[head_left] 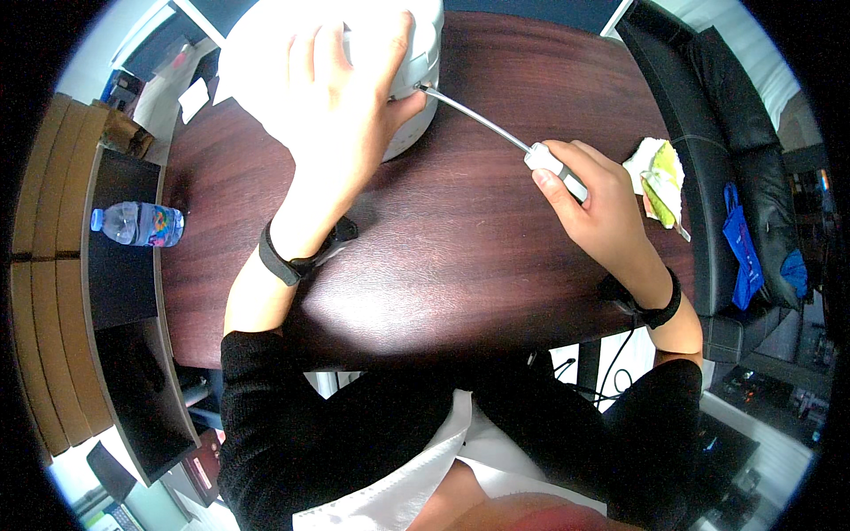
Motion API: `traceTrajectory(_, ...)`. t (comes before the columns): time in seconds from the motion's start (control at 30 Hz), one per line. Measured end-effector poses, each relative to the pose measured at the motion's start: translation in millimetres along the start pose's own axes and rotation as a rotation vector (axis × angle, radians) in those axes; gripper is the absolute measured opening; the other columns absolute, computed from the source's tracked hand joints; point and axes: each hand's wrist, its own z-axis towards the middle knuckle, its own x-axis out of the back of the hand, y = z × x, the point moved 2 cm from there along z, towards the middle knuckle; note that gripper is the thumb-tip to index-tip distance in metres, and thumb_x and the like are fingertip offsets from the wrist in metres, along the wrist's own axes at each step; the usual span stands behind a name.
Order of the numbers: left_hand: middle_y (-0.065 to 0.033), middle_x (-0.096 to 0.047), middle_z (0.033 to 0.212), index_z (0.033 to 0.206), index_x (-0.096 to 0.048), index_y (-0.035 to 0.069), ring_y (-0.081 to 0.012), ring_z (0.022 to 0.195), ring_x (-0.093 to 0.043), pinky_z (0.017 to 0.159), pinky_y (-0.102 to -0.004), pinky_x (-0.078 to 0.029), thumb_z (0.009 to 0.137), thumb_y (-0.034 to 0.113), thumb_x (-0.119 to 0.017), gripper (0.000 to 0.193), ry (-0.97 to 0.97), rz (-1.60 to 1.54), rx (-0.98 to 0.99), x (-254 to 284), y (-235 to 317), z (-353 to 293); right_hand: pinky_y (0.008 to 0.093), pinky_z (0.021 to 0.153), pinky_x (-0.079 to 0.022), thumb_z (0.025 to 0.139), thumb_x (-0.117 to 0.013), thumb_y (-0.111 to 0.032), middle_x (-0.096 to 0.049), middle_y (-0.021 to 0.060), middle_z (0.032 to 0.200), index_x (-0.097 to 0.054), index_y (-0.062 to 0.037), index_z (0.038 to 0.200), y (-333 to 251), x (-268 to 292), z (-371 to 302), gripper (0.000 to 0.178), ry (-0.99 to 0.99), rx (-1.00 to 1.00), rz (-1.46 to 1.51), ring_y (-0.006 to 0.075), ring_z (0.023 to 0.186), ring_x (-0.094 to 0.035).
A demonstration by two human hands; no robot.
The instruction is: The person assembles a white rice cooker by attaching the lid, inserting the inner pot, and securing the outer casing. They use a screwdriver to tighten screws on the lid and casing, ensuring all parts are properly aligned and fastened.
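Note:
At the far left of the table stands a rounded white appliance [252, 66], partly washed out by glare and cut off by the picture's upper edge. Across it lies my left hand [341, 106], fingers spread and the thumb close to a small dark spot on its side. My right hand [593, 195] is closed around the white and grey handle of a screwdriver [482, 121]. The long metal shaft slants up and left, its tip at that dark spot, beside my left thumb. Whether the tip sits in a screw is too small to tell.
A crumpled white and green packet [662, 184] lies at the table's [496, 257] right edge. On the left, a water bottle [137, 224] rests on its side, reaching over a dark shelf. Cardboard boxes [44, 336] stand beyond. A black sofa [708, 115] borders the right.

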Motion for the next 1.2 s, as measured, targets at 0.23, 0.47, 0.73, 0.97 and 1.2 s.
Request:
traceTrajectory(0.23, -0.0141, -0.063, 0.117, 0.139, -0.063, 0.037, -0.033, 0.115, -0.061, 0.106, -0.0496, -0.045, 0.049, 0.038, -0.094, 0.095, 0.03, -0.027, 0.026, -1.4, 1.4, -1.0, 0.042, 0.072, -0.055, 0.095, -0.07, -0.019, -0.069, 0.0193, 0.095, -0.067, 0.0034, 0.112, 0.5, -0.7, -1.3, 0.028, 0.002, -0.003, -0.013, 0.0384, 0.084, -0.069)
traceTrajectory(0.47, -0.0139, -0.063, 0.117, 0.139, -0.063, 0.038, -0.0336, 0.115, -0.061, 0.106, -0.0494, -0.045, 0.049, 0.038, -0.094, 0.095, 0.005, -0.021, 0.01, 0.5, -0.1, -0.5, 0.0419, 0.073, -0.055, 0.095, -0.07, -0.02, -0.07, 0.0194, 0.098, -0.067, 0.0031, 0.112, -2.5, 1.0, 2.2, 0.028, -0.017, -0.019, -0.04, 0.039, 0.086, -0.07)
traceTrajectory(0.73, -0.0141, -0.063, 0.118, 0.137, -0.064, 0.037, -0.0341, 0.115, -0.061, 0.106, -0.0493, -0.046, 0.05, 0.038, -0.094, 0.092, 0.016, -0.001, 0.019, -0.5, 2.2, -0.8, 0.0381, 0.066, -0.053, 0.099, -0.067, -0.023, -0.069, 0.0167, 0.088, -0.067, 0.0028, 0.112, 1.7, 3.3, 9.6, 0.029, -0.1, -0.006, 0.081, 0.0339, 0.074, -0.07)
traceTrajectory(0.97, -0.015, -0.063, 0.117, 0.136, -0.065, 0.037, -0.0341, 0.112, -0.061, 0.105, -0.0489, -0.046, 0.053, 0.041, -0.093, 0.087, 0.065, 0.03, 0.044, -4.5, 8.6, -1.7, 0.0198, 0.038, -0.027, 0.113, -0.041, -0.029, -0.053, 0.0033, 0.079, -0.059, 0.0019, 0.124, -8.6, -28.7, -18.6, 0.037, -0.453, -0.874, 1.422, 0.0029, 0.047, -0.039)
traceTrajectory(1.2, -0.0147, -0.063, 0.117, 0.137, -0.064, 0.038, -0.0339, 0.112, -0.061, 0.105, -0.0491, -0.046, 0.053, 0.04, -0.093, 0.089, 0.035, 0.013, -0.01, -2.4, 0.3, 1.3, 0.0195, 0.038, -0.027, 0.111, -0.049, -0.032, -0.053, 0.0011, 0.08, -0.061, 0.0003, 0.119, -9.0, -28.6, -18.5, 0.035, -0.459, -0.644, 1.257, 0.0029, 0.05, -0.043)
